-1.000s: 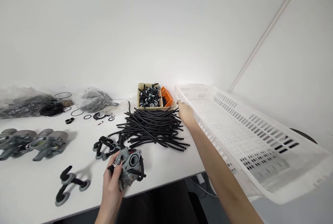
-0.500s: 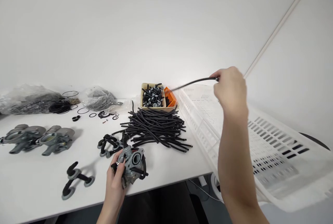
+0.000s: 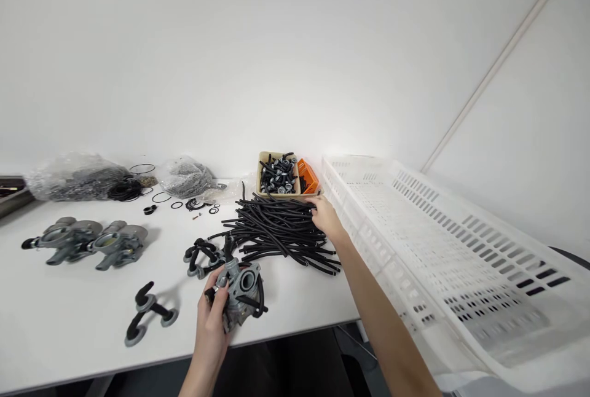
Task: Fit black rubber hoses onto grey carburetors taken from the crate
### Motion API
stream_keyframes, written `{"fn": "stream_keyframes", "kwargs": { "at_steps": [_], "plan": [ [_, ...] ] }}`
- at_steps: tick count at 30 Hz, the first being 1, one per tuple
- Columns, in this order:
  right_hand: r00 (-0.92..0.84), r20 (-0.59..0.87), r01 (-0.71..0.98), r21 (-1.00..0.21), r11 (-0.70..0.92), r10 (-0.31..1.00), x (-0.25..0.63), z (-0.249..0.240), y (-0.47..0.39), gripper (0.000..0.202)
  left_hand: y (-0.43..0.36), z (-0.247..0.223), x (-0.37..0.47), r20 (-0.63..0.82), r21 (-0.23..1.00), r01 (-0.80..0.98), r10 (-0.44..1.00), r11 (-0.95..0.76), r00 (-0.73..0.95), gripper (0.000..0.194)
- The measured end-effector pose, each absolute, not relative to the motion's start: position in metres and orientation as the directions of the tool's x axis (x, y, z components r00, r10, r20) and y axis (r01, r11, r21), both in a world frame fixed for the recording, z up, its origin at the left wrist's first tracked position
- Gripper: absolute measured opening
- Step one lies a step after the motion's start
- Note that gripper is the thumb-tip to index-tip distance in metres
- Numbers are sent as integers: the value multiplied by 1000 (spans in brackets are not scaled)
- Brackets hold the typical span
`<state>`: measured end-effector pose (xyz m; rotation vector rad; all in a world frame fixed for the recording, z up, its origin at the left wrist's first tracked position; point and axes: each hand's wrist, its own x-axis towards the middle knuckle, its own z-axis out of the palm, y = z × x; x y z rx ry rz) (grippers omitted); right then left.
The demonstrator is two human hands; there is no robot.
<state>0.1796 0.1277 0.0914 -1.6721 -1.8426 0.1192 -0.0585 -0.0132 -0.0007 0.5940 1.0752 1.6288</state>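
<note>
My left hand (image 3: 212, 311) is wrapped round a grey metal carburetor (image 3: 244, 283) just above the table's front edge. The carburetor's round flange opening faces up and toward me, and a short black hose loops along its right side. My right hand (image 3: 325, 216) reaches to the right end of a pile of black rubber hoses (image 3: 276, 222), its fingers pinched on a hose there. Which hose lies between those fingertips is partly hidden. Left of the pile sit several black elbow tubes with grey caps (image 3: 203, 255). More capped elbow tubes (image 3: 146, 303) stand nearer the front.
Two more carburetors (image 3: 120, 243) stand on the left of the white table (image 3: 87, 329). At the back are a cream bin of capped tubes (image 3: 259, 183), an orange basket (image 3: 308, 172), plastic bags of parts (image 3: 184, 176) and black rings. A white crate (image 3: 415, 298) lies along the right.
My right hand has come down and left from above the crate, where it held a hose in the air, to the hose pile. My left hand still holds the carburetor. The view has shifted slightly.
</note>
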Motion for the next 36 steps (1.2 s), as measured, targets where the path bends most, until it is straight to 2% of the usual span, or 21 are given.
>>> {"fn": "stream_keyframes", "kwargs": {
  "at_steps": [3,4,6,8,10,13,16,23,28,32,36],
  "plan": [
    [48,468,833,-506,223,883,183,87,83,38,-15,2,-57,-132,889,-456,932,-40,-338,57],
    [90,535,798,-544,261,840,185,89,59,34,-16,3,-57,-135,894,-447,928,-37,-347,58],
    [139,643,774,-545,322,753,193,95,3,31,-17,3,-56,-145,897,-441,925,-27,-351,59],
    [169,759,849,-436,299,629,208,100,-54,29,-17,3,-57,-159,893,-450,927,-12,-339,61],
    [161,812,955,-272,121,561,229,101,-97,31,-16,4,-58,-191,885,-465,925,18,-329,64],
    [46,711,993,45,-111,701,262,94,-127,41,-17,7,-58,-237,878,-474,916,59,-325,67],
    [75,583,966,159,-204,809,281,84,-127,39,-19,11,-56,-239,885,-462,910,59,-340,65],
    [102,616,944,188,-272,781,272,79,-126,30,-15,12,-56,-275,870,-486,897,80,-345,63],
    [135,617,951,138,-276,775,270,80,-130,30,-16,14,-54,-324,880,-458,869,130,-374,65],
    [81,624,972,124,-201,777,270,78,-134,30,-16,12,-55,-320,887,-443,867,132,-383,58],
    [133,627,971,72,-227,768,267,78,-134,32,-14,11,-56,-351,884,-439,851,163,-391,59]
  ]
}}
